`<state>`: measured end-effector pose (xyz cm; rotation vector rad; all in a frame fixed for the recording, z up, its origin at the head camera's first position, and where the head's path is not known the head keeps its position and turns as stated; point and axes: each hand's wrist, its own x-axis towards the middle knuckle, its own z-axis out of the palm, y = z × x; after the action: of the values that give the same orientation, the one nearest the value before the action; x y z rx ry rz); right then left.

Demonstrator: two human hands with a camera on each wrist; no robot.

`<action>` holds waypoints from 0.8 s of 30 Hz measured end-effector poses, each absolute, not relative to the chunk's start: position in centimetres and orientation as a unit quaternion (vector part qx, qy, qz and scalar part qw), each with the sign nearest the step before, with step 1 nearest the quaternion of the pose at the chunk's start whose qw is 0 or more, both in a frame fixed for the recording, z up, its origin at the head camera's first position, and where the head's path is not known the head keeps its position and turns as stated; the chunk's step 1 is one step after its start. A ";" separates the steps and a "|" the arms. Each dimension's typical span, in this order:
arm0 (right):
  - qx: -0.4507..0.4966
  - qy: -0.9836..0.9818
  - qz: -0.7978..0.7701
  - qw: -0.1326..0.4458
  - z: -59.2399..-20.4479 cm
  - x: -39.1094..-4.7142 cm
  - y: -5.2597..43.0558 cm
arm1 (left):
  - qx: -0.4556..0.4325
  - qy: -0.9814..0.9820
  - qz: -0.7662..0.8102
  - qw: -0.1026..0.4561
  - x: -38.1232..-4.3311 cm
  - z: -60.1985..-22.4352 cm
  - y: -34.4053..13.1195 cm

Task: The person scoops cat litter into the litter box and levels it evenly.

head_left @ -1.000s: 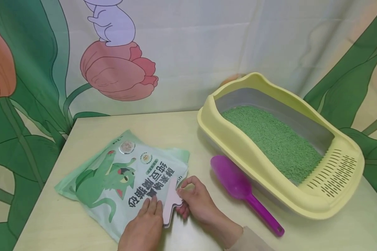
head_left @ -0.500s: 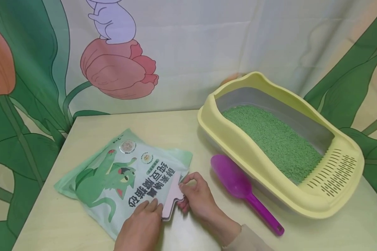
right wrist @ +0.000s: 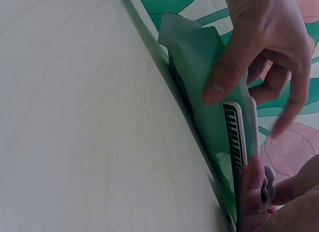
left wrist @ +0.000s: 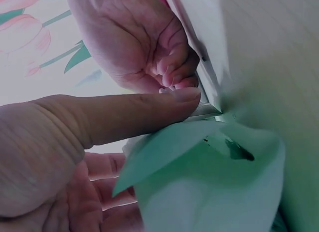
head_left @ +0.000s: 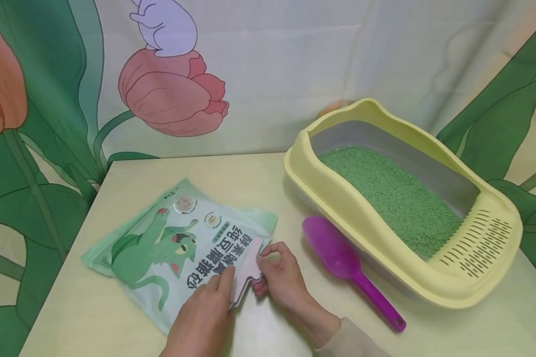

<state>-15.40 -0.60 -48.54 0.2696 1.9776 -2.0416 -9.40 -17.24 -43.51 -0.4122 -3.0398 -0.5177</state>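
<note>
A pale green and white cat litter bag (head_left: 152, 263) with a green cat on it lies flat at the left of the table. Across its right edge sits a pale pink sealing clip (head_left: 246, 267), its toothed inner face showing in the right wrist view. My right hand (head_left: 283, 275) pinches the clip's handle between thumb and fingers. Beside the clip, my left hand (head_left: 205, 305) grips the bag edge, fingers on top and thumb (left wrist: 134, 117) underneath. One left finger stands out from the bag in the right wrist view. The bag's edge inside the clip is partly hidden.
A purple litter scoop (head_left: 332, 250) lies right of my right hand. Behind it stands a yellow-rimmed litter box (head_left: 339, 191) holding green pellets (head_left: 393, 198). A flower-printed cloth (head_left: 268, 74) hangs behind the table (head_left: 214, 171).
The clip and both hands have shifted slightly away from me along the bag's edge. My left fingers have moved from lying beside the clip to overlapping its lower end. The view has tilted down slightly.
</note>
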 end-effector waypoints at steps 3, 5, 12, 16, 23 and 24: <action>0.100 0.679 -0.714 0.138 -48.4 -15.3 -0.8 | -0.128 -0.977 -0.168 0.010 -9.4 -43.4 -17.2; 0.106 0.678 -0.715 0.136 -48.4 -15.3 -1.0 | -0.130 -0.978 -0.165 0.010 -9.5 -43.4 -17.1; 0.111 0.697 -0.698 0.123 -48.2 -15.4 -1.5 | -0.139 -0.976 -0.166 0.035 -9.6 -43.6 -17.1; 0.111 0.713 -0.682 0.117 -48.1 -15.4 -1.5 | -0.141 -0.977 -0.147 0.055 -9.6 -43.7 -17.0; 0.108 0.741 -0.654 0.106 -48.1 -15.1 -1.7 | -0.175 -0.972 -0.086 0.128 -9.5 -44.1 -17.0; 0.107 0.743 -0.652 0.104 -48.1 -15.1 -1.8 | -0.181 -0.971 -0.088 0.131 -9.6 -44.1 -17.1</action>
<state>-15.08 -1.81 -48.14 0.3166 2.1913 -1.9225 -9.56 -17.06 -44.13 -0.5261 -2.8188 -0.2561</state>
